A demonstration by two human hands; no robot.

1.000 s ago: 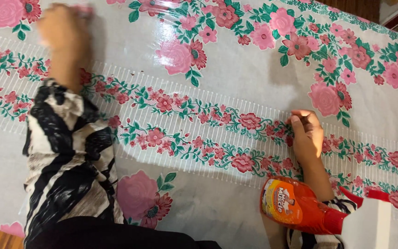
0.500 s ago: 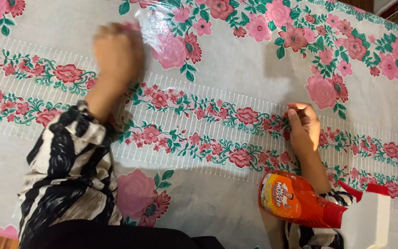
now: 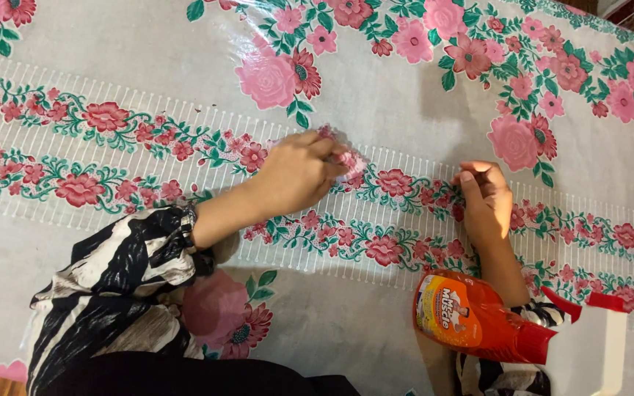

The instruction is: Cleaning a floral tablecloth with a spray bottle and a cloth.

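Cloth (image 3: 348, 158), small and pinkish, lies mid-desk, pressed onto the glossy floral cover (image 3: 148, 51) under the left hand (image 3: 295, 176), fingers closed around it. Right hand (image 3: 487, 199) rests loosely curled, holding nothing. Orange spray bottle (image 3: 471, 317), lying near right, could be knocked off by the right forearm.

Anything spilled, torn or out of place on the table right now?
One thing: the orange spray bottle lies on its side near the right hand. No spill shows. The left hand presses a pink cloth on the floral tablecloth.
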